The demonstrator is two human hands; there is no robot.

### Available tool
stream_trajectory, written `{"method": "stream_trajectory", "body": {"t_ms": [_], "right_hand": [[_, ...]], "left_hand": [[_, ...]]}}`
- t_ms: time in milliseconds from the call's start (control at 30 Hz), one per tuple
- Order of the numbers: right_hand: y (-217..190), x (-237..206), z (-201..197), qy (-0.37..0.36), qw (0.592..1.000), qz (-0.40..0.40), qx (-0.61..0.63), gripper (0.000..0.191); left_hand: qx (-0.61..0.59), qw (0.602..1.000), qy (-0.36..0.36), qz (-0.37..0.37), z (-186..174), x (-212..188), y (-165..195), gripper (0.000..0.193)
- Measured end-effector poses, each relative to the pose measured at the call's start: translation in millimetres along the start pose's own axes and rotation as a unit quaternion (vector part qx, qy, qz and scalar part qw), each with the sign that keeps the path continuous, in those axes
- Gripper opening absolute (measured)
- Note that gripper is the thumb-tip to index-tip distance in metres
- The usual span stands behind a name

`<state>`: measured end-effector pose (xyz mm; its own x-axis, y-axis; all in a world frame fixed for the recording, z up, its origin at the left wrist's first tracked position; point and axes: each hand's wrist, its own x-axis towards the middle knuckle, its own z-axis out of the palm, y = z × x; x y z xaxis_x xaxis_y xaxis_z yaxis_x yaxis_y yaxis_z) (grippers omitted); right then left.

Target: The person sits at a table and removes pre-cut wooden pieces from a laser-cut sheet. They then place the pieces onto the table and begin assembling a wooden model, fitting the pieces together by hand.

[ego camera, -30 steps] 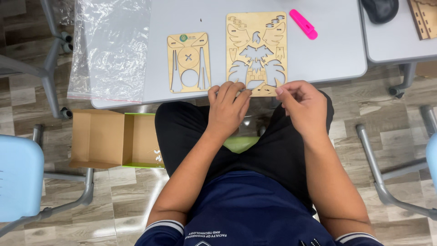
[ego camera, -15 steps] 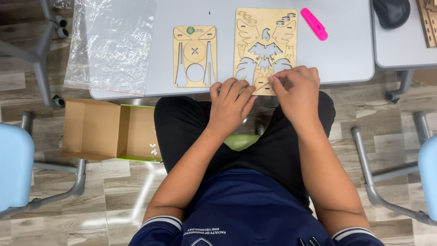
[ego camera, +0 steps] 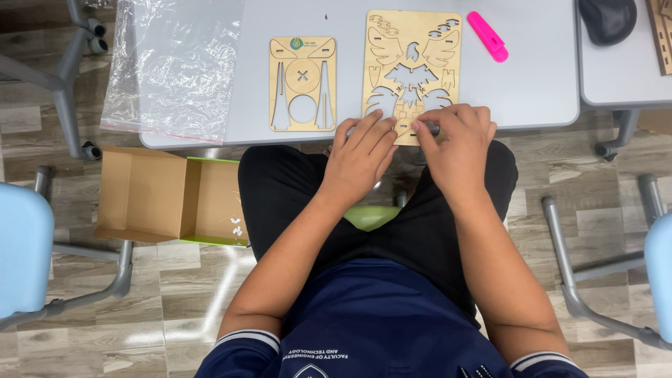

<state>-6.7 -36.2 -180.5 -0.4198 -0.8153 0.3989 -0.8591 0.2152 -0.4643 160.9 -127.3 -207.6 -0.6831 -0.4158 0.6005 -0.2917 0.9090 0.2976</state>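
A wooden laser-cut sheet with a bird shape (ego camera: 413,42) lies on the grey table (ego camera: 539,84), its near end at the table's front edge. My left hand (ego camera: 360,157) rests its fingers on that near end from the left. My right hand (ego camera: 458,143) pinches the same edge from the right, fingertips close to the left hand's. A smaller wooden sheet with round and tapered cut-outs (ego camera: 302,84) lies untouched just left of the bird sheet. My fingers hide the bird sheet's near edge.
A clear plastic bag (ego camera: 175,63) lies at the table's left end and a pink marker (ego camera: 488,36) at the right. An open cardboard box (ego camera: 168,196) sits on the floor on my left. A second table (ego camera: 623,84) holds a black object (ego camera: 607,19). Light blue chairs (ego camera: 24,245) flank me.
My right hand has slid left along the bird sheet's near edge until its fingertips meet the left hand's. The left hand has stayed at the edge.
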Motion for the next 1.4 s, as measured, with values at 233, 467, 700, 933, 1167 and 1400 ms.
{"method": "stream_trajectory", "body": {"t_ms": [233,467,700,933,1167,1400], "right_hand": [[3,4,-4,-0.011,0.998,-0.053,-0.012,0.012],[8,12,-7,-0.038,0.996,-0.077,0.024,0.014],[8,17,-7,-0.041,0.996,-0.083,0.012,0.015],[6,11,-11,-0.032,0.994,-0.101,-0.013,0.018],[-1,7,-13,-0.015,0.996,-0.086,-0.009,0.028],[3,-3,-31,0.022,0.999,-0.046,0.014,0.026]], "left_hand": [[-0.034,0.999,-0.02,0.002,-2,7,0,0.023],[-0.054,0.997,-0.042,0.021,-7,18,-4,0.019],[-0.062,0.997,-0.045,0.023,-9,23,-6,0.022],[-0.028,0.998,-0.047,0.027,-9,20,-2,0.031],[-0.071,0.996,-0.043,-0.018,-9,19,2,0.032],[-0.018,0.999,-0.023,-0.029,-11,17,-1,0.028]]}}
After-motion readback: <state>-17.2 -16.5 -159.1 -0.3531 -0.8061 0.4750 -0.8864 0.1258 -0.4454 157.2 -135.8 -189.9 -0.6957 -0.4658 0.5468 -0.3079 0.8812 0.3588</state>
